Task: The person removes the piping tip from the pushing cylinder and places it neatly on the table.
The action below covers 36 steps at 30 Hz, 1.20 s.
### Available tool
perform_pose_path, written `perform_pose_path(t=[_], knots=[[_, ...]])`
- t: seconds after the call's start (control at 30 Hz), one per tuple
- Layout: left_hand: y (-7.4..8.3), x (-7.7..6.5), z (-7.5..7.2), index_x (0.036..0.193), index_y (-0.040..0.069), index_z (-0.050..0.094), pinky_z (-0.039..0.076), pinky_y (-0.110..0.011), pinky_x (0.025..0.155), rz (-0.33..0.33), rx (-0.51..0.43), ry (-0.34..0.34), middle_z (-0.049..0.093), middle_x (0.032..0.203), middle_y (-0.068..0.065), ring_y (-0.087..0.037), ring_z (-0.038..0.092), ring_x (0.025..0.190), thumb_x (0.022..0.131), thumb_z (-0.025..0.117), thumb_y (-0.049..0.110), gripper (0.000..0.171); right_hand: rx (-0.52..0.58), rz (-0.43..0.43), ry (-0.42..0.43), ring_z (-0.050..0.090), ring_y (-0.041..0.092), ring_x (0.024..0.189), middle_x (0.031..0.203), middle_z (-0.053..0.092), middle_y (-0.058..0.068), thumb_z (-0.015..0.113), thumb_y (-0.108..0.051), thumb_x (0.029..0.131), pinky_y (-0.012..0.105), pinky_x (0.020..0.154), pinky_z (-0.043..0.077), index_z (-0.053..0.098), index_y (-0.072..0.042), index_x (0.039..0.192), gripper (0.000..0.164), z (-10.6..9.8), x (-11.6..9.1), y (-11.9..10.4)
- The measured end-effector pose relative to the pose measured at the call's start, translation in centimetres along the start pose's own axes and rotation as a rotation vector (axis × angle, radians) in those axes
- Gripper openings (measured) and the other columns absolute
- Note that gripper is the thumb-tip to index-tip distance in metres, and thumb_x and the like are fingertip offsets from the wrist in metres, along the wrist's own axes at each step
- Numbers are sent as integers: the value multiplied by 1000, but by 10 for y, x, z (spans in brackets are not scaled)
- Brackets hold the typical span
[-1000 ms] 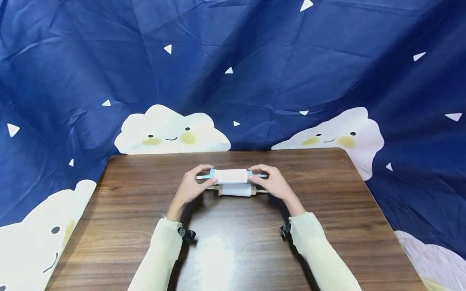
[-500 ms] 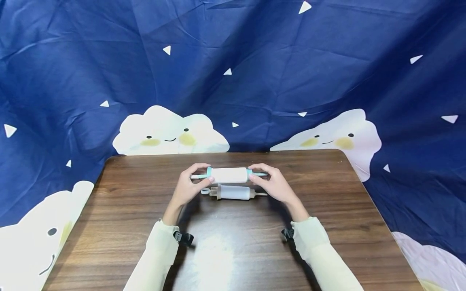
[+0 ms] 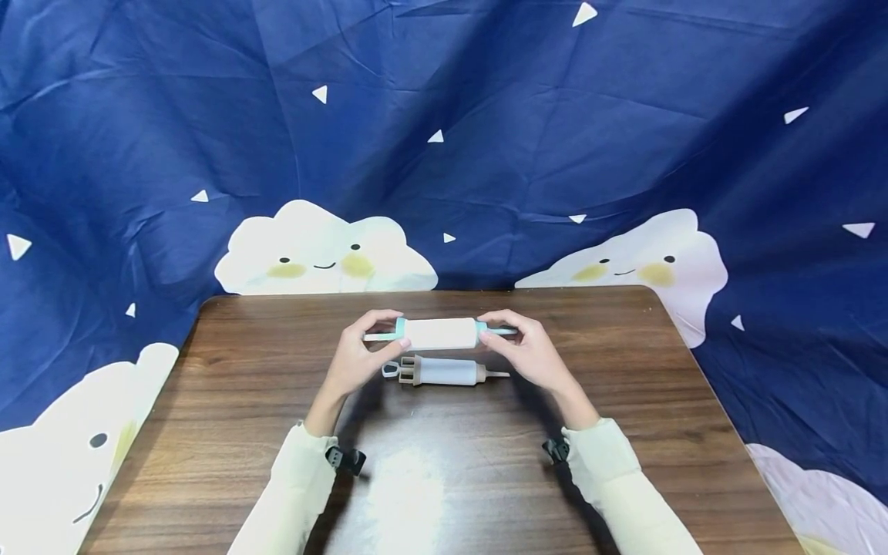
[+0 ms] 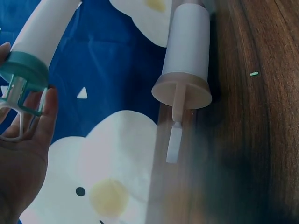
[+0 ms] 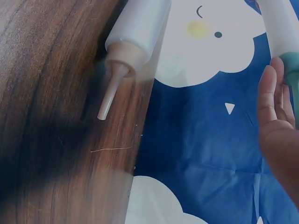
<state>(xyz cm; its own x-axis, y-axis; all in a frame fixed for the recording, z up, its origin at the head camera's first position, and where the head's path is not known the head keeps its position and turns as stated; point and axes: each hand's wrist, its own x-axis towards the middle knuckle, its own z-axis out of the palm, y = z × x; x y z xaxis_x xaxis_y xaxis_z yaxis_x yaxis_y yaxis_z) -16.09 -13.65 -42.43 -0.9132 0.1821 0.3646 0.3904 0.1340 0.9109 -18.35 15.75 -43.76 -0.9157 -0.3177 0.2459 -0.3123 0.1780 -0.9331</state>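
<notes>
A white-barrelled syringe with teal ends (image 3: pixel 442 334) is held level by both hands over the far part of the table. My left hand (image 3: pixel 357 354) pinches its teal flange, thumb in front; the pull ring and finger loops (image 4: pixel 18 105) extend past it toward the palm in the left wrist view. At the nozzle end my right hand (image 3: pixel 520 347) pinches the teal cap, fingers behind and thumb in front. Closer to me, a similar syringe with beige ends (image 3: pixel 448 371) lies parallel on the table, nozzle to the right, touched by neither hand.
The brown wood-grain table (image 3: pixel 229 432) ends at a rounded far edge, with a blue cloud-patterned cloth (image 3: pixel 486 154) hanging behind it. A small green speck (image 4: pixel 253 73) lies on the wood. Black cameras sit at both wrists.
The gap between the two syringes has widened. The beige-ended one has rolled slightly toward me, and its loops now show. Both hands keep their grip; the right has shifted slightly right.
</notes>
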Motion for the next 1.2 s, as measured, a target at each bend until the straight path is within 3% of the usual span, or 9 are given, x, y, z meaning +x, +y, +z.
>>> perform_pose_path(t=[0.1,0.3,0.4,0.57,0.77,0.87,1.07,1.2], knots=[[2,0,2,119,-8,66,57,-31,79,-1,17,8,70,104,-22,-24,67,93,85,76,-4,36,9,-47,23,69,21,93,113,68,18,73,0,92,25,80,57,70,2,116,25,1,-1,-1],[4,1,4,119,-8,66,57,-47,85,-22,6,40,70,104,-23,-29,66,95,85,76,-3,36,47,-82,38,65,11,102,121,66,24,72,11,88,24,86,56,65,7,122,35,2,-1,-4],[5,1,5,119,-8,66,57,-40,88,-10,1,46,69,106,-24,-32,66,97,85,76,-4,36,19,-41,46,66,9,99,123,65,25,70,10,90,25,85,57,63,7,127,37,2,-1,-6],[6,0,5,119,-9,65,55,-26,88,8,-8,57,68,106,-25,-33,67,97,84,76,-5,37,-30,3,47,68,9,89,118,66,24,64,2,97,32,83,58,64,8,124,27,3,-1,-6],[7,-1,4,120,-7,66,55,-26,88,-2,4,57,69,106,-23,-20,67,97,84,76,-3,37,26,-48,41,65,16,102,121,67,20,73,5,90,28,84,56,66,1,124,35,0,-1,-7],[8,0,4,121,-7,66,55,-26,89,0,4,61,69,108,-22,-15,67,96,85,76,-3,38,63,-54,35,67,21,102,125,65,19,72,2,92,31,83,57,63,2,129,38,-2,0,-8],[9,2,4,121,-7,66,55,-25,89,26,6,56,68,108,-23,-27,67,98,85,76,-4,37,102,5,47,72,19,78,113,67,20,66,-2,97,34,72,61,63,9,123,28,-2,-1,-11],[9,1,4,120,-8,65,55,-26,89,26,11,52,68,108,-23,-25,67,97,85,76,-4,37,138,0,43,71,21,88,120,64,26,70,5,92,32,76,61,62,7,126,35,-2,-3,-12]])
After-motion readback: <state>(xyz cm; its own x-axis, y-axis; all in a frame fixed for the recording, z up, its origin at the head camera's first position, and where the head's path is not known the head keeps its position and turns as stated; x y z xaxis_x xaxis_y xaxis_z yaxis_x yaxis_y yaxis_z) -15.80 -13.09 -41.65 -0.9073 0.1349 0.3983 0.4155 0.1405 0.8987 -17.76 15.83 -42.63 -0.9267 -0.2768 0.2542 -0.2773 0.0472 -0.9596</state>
